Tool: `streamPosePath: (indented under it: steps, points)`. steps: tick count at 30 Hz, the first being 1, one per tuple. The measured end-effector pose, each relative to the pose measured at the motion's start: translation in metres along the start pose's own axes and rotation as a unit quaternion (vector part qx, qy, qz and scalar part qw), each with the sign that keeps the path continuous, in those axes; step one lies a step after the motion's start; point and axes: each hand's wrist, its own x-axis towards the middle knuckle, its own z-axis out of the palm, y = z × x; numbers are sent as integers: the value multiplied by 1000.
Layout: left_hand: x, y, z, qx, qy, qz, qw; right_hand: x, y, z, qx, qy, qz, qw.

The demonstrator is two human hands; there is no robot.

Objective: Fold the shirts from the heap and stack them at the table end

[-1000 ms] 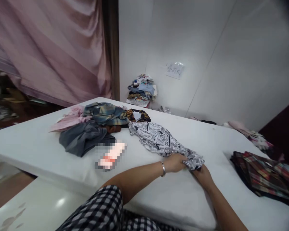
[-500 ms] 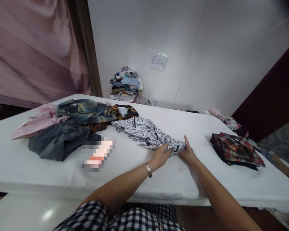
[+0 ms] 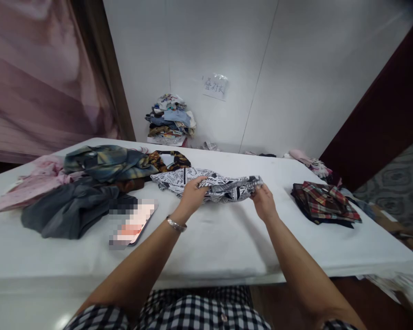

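together, two hands, left hand (image 3: 192,196) and right hand (image 3: 263,201), grip one newsprint shirt (image 3: 223,185) beside one folded plaid shirt (image 3: 323,208).

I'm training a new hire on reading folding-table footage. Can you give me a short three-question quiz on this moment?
1. True or false: both hands grip the black-and-white newsprint-patterned garment.
2. Which lies nearest the right hand? A) grey crumpled garment B) folded red plaid garment C) pink cloth
3. Fill in: the left hand wears a silver ____ at the wrist.

Key: 1 true; 2 B; 3 bracelet.
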Motion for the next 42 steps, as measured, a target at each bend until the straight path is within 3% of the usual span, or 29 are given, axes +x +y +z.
streamPosePath:
  steps: [2,4,8,11,16,20,22,25,28,32,34,35,38,40,42]
  points:
    - [-5,8,-6,1,-40,25,999,-2,-15,5,14,34,-38,999]
    - [-17,11,-9,-4,-121,44,992,-6,-27,8,12,76,-73,994]
    - [-46,-8,-8,56,-289,59,954,-14,-40,4,7,145,-91,985]
    - [-62,-34,-2,192,-307,45,931,-19,-41,-1,9,166,-89,982]
    - [-72,-63,15,330,-258,75,905,-22,-38,-1,-19,162,-103,981]
    - [-64,-63,12,418,-230,45,877,-20,-43,-2,6,173,-125,977]
    - [-53,-55,0,445,-199,20,873,-18,-47,-6,15,179,-131,975]
    - [-33,-32,-28,465,-88,25,881,-15,-50,-17,-12,168,-120,978]
    - [-15,-2,-57,477,3,50,878,-15,-51,-26,-94,109,-62,988]
    - [-1,27,-85,494,64,27,867,-20,-54,-24,-136,38,-23,990]
    - [4,33,-94,457,82,-2,886,-23,-59,-17,-107,15,-28,994]
    - [6,34,-96,405,81,-18,911,-25,-61,-11,-89,3,-29,996]
    - [10,42,-100,130,64,-47,988,-32,-72,11,-40,-49,-27,998]
    - [12,55,-102,1,105,2,994,-37,-82,30,-8,-96,-30,995]
    - [16,76,-105,-5,160,80,984,-43,-95,50,31,-138,-40,989]
